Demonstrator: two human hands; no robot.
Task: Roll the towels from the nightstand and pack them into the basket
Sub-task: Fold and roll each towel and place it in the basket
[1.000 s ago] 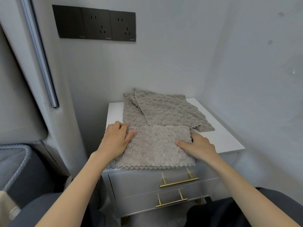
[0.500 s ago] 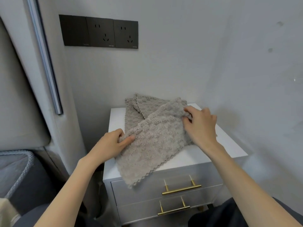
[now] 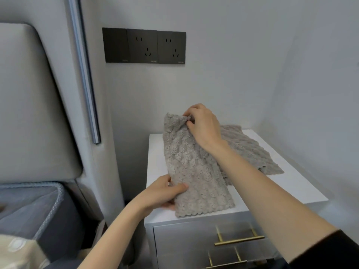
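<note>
The white nightstand point(image 3: 291, 187) stands against the wall beside a padded headboard point(image 3: 35, 105). Above its top I hold one grey towel point(image 3: 194, 167) at a slant, with its scalloped lower edge resting near the front edge. More grey towels point(image 3: 252, 152) lie flat behind it, partly under my right forearm. My right hand point(image 3: 204, 127) grips the towel's upper corner, its fingers point(image 3: 191, 125) curled tight and bunching the cloth. My left hand point(image 3: 161, 193) pinches the lower left edge, thumb point(image 3: 180, 186) pressed on top and the other fingers tucked beneath.
</note>
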